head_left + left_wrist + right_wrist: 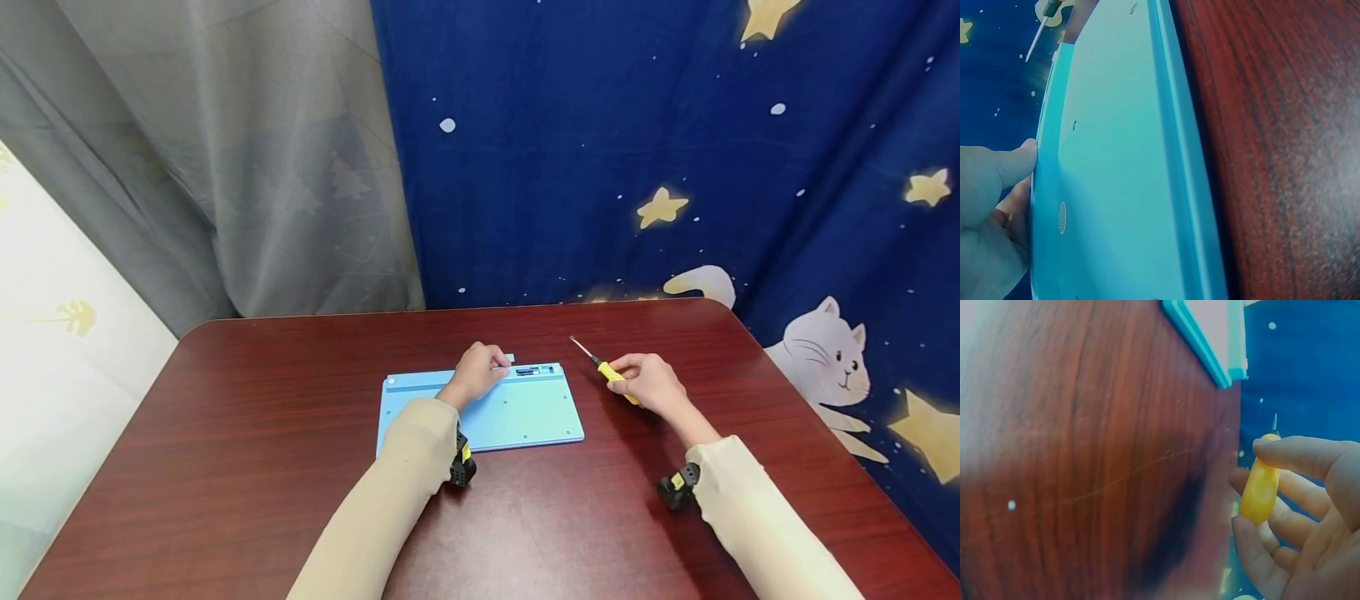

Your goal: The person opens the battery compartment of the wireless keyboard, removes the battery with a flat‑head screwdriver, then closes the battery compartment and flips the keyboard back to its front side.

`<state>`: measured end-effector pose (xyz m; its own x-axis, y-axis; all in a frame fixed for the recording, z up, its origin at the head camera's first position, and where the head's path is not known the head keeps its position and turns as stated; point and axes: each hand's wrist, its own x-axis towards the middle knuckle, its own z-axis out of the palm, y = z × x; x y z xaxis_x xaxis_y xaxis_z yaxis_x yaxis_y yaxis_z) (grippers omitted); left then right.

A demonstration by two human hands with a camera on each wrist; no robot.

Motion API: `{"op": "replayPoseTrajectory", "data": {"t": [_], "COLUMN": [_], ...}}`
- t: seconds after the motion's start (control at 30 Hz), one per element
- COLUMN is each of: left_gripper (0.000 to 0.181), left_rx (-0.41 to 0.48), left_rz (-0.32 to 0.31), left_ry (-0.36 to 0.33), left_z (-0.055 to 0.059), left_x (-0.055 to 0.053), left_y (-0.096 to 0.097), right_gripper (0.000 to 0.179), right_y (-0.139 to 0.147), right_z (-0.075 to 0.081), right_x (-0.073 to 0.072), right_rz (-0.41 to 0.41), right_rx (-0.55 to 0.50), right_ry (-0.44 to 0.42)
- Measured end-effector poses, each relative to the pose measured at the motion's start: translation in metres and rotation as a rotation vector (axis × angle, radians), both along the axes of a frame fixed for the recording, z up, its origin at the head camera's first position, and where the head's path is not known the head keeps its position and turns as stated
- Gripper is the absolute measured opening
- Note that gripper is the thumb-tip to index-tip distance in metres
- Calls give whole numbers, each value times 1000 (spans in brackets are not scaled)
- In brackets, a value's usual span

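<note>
A slim light-blue keyboard [517, 421] lies underside up on the table, with an uncovered battery compartment [534, 371] near its far right corner. At its far edge, my left hand [477, 372] pinches a small light-blue battery cover [511, 357], mostly hidden by the fingers. In the left wrist view, the thumb and fingers of that hand [997, 200] are beside the keyboard's raised edge. To the right of the keyboard, my right hand [651, 385] holds a screwdriver [617, 382] by its yellow handle, its metal tip pointing away and to the left above the table.
The dark red wooden table [225, 467] has rounded far corners. Behind it hang a grey curtain [300, 167] and a blue star-patterned curtain [562, 167]. A pale patterned surface [60, 333] borders the left side. Black wrist cameras [678, 487] sit at both cuffs.
</note>
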<state>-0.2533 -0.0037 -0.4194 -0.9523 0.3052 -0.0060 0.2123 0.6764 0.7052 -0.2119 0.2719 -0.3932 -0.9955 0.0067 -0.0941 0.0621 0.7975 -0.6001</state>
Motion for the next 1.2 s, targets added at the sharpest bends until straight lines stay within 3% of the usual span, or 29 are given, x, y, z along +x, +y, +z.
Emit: {"op": "replayPoseTrajectory", "data": {"t": [0.47,0.87,1.2], "left_gripper": [6,6,5], "left_rx": [0,12,5], "left_rz": [-3,0,1], "left_ry": [4,-1,11], "left_z": [0,-1,-1], "left_x": [2,2,0], "left_y": [-1,-1,0], "right_gripper": [28,23,24], "right_y": [-15,-26,-27], "right_z": [10,13,13], "right_x": [5,7,-1], "right_rz": [70,127,201], "right_rx": [70,178,130], "right_ry": [40,147,223]}}
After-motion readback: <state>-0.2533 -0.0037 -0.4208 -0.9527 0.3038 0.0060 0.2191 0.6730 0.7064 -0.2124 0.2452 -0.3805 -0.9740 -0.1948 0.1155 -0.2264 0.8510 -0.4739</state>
